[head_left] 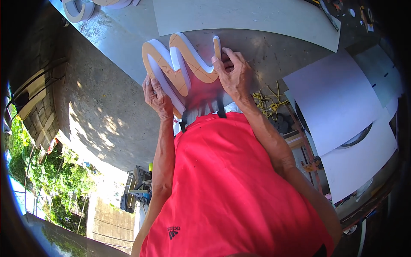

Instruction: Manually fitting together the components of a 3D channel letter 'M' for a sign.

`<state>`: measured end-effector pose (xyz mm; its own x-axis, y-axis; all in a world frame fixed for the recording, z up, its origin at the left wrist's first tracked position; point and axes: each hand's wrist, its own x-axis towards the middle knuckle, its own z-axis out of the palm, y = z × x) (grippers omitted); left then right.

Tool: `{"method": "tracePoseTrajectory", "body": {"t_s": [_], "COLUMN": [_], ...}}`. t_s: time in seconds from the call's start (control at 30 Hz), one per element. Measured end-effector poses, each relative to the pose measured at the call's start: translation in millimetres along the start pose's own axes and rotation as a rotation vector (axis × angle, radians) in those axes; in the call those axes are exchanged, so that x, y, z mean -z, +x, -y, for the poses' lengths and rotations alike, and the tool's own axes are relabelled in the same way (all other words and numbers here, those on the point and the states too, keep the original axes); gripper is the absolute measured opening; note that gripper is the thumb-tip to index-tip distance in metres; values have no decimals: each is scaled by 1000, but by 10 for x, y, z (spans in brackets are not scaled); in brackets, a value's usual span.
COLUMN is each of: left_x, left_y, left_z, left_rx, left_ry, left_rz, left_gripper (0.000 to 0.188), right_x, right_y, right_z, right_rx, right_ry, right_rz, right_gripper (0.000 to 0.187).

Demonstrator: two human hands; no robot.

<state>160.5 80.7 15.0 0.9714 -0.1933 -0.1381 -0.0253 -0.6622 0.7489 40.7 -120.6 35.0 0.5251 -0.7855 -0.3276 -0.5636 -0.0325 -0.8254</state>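
Left hand (157,97) curling thumb and fingers round left leg of wavy, orange-faced letter (185,58), upper centre; right hand (233,73) pinching its right tip. Steadying well likely calling for even, light grip at both ends, sparing slim strokes from twisting. Metal tabletop (128,51) showing behind; white sheet (239,17) lying beyond, top of frame.

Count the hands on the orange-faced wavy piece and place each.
2: the left hand grips the wavy piece at its left leg; the right hand pinches its right end.
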Motion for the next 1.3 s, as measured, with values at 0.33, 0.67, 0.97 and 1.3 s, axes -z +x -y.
{"method": "tracePoseTrajectory", "body": {"t_s": [0.33, 0.67, 0.97, 1.3], "left_x": [16, 8, 19, 28], "left_y": [-8, 26, 42, 36], "left_z": [-65, -89, -77, -61], "left_rx": [5, 20, 6, -16], "left_ry": [-12, -46, -18, -13], "left_rz": [17, -7, 15, 41], "left_gripper": [31, 30, 32, 33], "right_x": [-34, -209, -264, -265], "right_y": [208, 342, 379, 355], "right_z": [144, 278, 325, 255], "right_rx": [6, -71, -79, -38], "right_ry": [-213, -527, -702, -706], "right_rz": [38, 67, 57, 61], "right_gripper": [30, 27, 29, 27]}}
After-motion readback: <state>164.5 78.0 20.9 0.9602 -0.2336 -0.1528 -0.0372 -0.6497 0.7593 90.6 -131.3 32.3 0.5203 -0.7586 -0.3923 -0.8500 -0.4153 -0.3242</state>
